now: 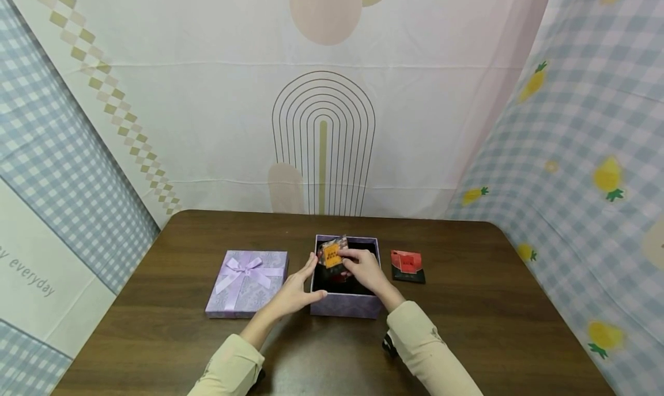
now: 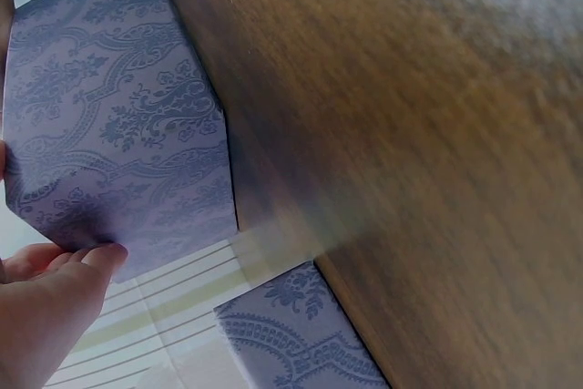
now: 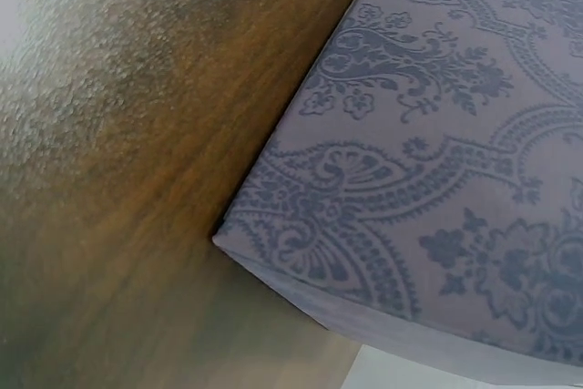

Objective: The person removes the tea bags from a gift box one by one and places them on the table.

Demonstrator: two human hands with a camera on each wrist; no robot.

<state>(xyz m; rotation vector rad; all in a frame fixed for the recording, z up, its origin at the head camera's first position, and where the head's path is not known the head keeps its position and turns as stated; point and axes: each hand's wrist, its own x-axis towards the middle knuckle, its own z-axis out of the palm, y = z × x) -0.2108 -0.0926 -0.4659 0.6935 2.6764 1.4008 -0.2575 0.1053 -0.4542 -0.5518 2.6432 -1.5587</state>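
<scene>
Behind the open box (image 1: 344, 305), a white cloth (image 1: 207, 125) printed with a lined arch and pale rounded shapes is hung, and blue-and-white checked cloths are seen on 2 sides, with yellow fruit printed on the 1 to the right of the box. Beneath the open box, a brown wood-grained worktop (image 1: 519, 327) is shown. The box is covered in lavender patterned paper and lined in black.

To the left of the open box, a lavender lid (image 1: 249, 281) is laid flat, well apart from it, with a pale ribbon tied in a bow on top. To the right of the box, a red-and-black packet (image 1: 408, 266) is laid near its wall.

Over the left part of the box's opening, an orange-and-black packet (image 1: 332, 256) is held tilted, pinched by the right hand (image 1: 366, 269), which is reached in over the box's right side. Below that packet, a small reddish patch is glimpsed within the box; what it belongs to cannot be told.

At the box's left wall, the left hand (image 1: 294, 291) is placed with fingers extended and thumb spread toward the front corner; the box is touched by it. Both forearms are covered by pale sleeves in front of the box.
</scene>
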